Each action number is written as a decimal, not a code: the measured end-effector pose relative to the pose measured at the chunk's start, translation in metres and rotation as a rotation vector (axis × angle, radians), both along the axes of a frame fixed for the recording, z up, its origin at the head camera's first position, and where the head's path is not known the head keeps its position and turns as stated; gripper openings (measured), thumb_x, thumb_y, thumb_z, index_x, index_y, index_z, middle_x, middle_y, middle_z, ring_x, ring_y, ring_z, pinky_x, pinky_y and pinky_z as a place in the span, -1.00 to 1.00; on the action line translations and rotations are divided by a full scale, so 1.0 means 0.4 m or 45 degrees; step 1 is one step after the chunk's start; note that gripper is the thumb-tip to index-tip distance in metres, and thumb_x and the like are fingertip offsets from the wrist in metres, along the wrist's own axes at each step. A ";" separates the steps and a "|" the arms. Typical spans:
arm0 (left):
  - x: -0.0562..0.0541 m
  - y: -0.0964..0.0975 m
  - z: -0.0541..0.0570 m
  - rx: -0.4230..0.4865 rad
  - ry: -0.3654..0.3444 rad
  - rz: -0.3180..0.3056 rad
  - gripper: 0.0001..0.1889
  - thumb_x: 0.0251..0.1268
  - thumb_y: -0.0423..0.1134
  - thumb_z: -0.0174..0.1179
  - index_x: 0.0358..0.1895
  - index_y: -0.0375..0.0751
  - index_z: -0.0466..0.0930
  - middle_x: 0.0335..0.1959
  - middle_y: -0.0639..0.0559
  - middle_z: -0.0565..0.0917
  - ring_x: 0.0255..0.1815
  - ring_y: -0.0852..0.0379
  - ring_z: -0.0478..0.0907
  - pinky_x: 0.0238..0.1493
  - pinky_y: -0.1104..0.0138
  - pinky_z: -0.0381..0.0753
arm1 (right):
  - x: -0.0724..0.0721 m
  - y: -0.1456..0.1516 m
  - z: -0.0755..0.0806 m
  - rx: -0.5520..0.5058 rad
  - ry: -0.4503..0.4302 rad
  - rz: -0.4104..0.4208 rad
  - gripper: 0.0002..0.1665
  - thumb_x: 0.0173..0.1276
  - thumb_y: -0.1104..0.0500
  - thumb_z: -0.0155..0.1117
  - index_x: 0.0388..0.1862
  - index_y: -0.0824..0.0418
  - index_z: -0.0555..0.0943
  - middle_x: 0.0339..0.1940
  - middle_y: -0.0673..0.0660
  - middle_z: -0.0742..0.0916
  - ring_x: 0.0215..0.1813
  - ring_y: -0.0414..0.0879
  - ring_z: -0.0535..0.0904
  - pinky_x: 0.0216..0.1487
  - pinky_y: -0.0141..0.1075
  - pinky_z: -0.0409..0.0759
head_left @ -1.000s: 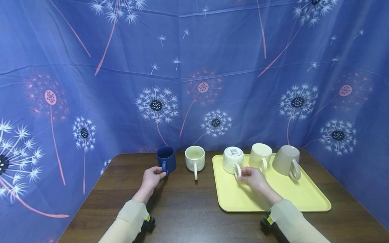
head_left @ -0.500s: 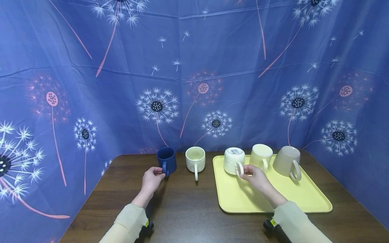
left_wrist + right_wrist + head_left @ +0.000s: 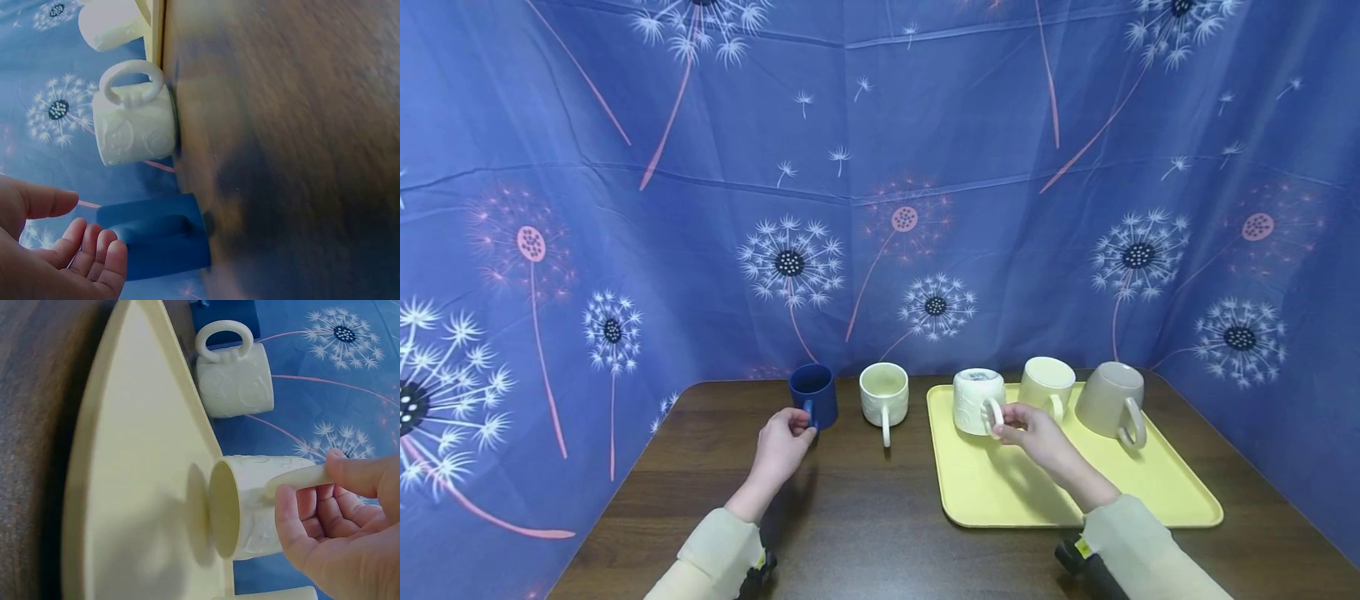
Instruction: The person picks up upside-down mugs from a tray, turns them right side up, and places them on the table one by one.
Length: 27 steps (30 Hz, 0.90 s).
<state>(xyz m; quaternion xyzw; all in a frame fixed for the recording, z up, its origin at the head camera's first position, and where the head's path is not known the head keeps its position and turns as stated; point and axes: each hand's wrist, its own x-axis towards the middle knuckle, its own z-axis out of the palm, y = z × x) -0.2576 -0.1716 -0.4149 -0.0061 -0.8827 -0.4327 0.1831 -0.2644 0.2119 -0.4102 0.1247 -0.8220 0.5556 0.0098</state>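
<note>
A dark blue mug (image 3: pixel 814 395) stands upright on the table at the left. My left hand (image 3: pixel 782 439) is at its handle; in the left wrist view the thumb (image 3: pixel 53 201) and fingers are apart, with the fingertips beside the handle and nothing pinched. On the yellow tray's side, my right hand (image 3: pixel 1036 433) pinches the handle of an upside-down white embossed mug (image 3: pixel 976 402) between thumb and forefinger. The right wrist view shows this mug's rim (image 3: pixel 224 509) off the tray surface, slightly tilted, its shadow beneath.
A pale embossed mug (image 3: pixel 882 390) stands upright between the blue mug and the yellow tray (image 3: pixel 1075 492). Farther right on the tray are an upside-down cream mug (image 3: pixel 1043 379) and a grey-beige mug (image 3: pixel 1105 396). A patterned blue cloth (image 3: pixel 880 275) hangs behind the table.
The white mug in my right hand has tilted and come up slightly, its base showing less. My left fingers have shifted at the blue mug's handle; that mug stays put.
</note>
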 end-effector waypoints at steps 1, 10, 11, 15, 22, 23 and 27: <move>0.003 0.004 0.004 -0.001 0.000 -0.010 -0.81 0.10 -0.41 0.27 -0.21 -0.42 0.58 -0.33 -0.17 0.65 -0.30 0.00 0.60 -0.19 0.16 0.59 | 0.001 0.000 0.005 -0.016 -0.016 0.000 -0.65 0.31 0.38 0.14 -0.01 0.61 0.43 -0.14 0.40 0.62 -0.19 -0.11 0.57 -0.12 -0.25 0.63; 0.040 0.049 0.043 0.012 0.021 -0.122 -0.82 0.11 -0.39 0.28 -0.22 -0.38 0.59 -0.36 -0.12 0.66 -0.33 0.06 0.59 -0.24 0.25 0.57 | 0.012 0.004 0.041 -0.082 -0.091 0.043 -0.55 0.39 0.29 0.08 0.11 0.63 0.36 -0.01 0.44 0.58 -0.07 -0.08 0.58 -0.02 -0.21 0.59; 0.043 0.054 0.046 0.013 0.028 -0.135 -0.82 0.11 -0.40 0.28 -0.22 -0.39 0.59 -0.37 -0.11 0.66 -0.33 0.07 0.59 -0.25 0.26 0.56 | 0.012 0.004 0.043 -0.085 -0.094 0.041 -0.54 0.40 0.29 0.08 0.12 0.63 0.36 -0.01 0.45 0.58 -0.08 -0.08 0.59 -0.02 -0.23 0.60; 0.057 0.073 0.060 0.036 0.032 -0.188 -0.83 0.11 -0.39 0.28 -0.22 -0.35 0.60 -0.38 -0.05 0.66 -0.33 0.11 0.57 -0.26 0.30 0.53 | 0.015 0.003 0.053 -0.090 -0.099 0.041 -0.51 0.40 0.27 0.08 0.15 0.64 0.34 0.00 0.45 0.58 -0.08 -0.08 0.60 -0.08 -0.33 0.59; 0.084 0.102 0.090 0.023 0.029 -0.266 -0.85 0.15 -0.35 0.26 -0.20 -0.27 0.59 -0.33 -0.02 0.65 -0.29 0.15 0.54 -0.22 0.30 0.52 | 0.022 0.005 0.065 -0.110 -0.114 0.034 -0.49 0.41 0.22 0.09 0.15 0.62 0.35 0.02 0.41 0.59 -0.10 -0.17 0.59 -0.06 -0.33 0.58; 0.089 0.105 0.096 0.019 0.035 -0.277 -0.84 0.16 -0.35 0.26 -0.20 -0.27 0.59 -0.32 -0.03 0.65 -0.28 0.14 0.54 -0.21 0.28 0.52 | 0.022 0.006 0.066 -0.109 -0.117 0.031 -0.49 0.42 0.21 0.09 0.15 0.62 0.35 0.03 0.40 0.59 -0.10 -0.19 0.59 -0.06 -0.32 0.58; 0.102 0.119 0.114 -0.001 0.052 -0.291 -0.85 0.17 -0.35 0.26 -0.19 -0.24 0.59 -0.31 -0.03 0.65 -0.27 0.14 0.54 -0.19 0.24 0.55 | 0.025 0.010 0.077 -0.095 -0.132 0.027 -0.48 0.43 0.18 0.08 0.16 0.59 0.35 0.05 0.38 0.58 -0.11 -0.21 0.57 -0.06 -0.33 0.57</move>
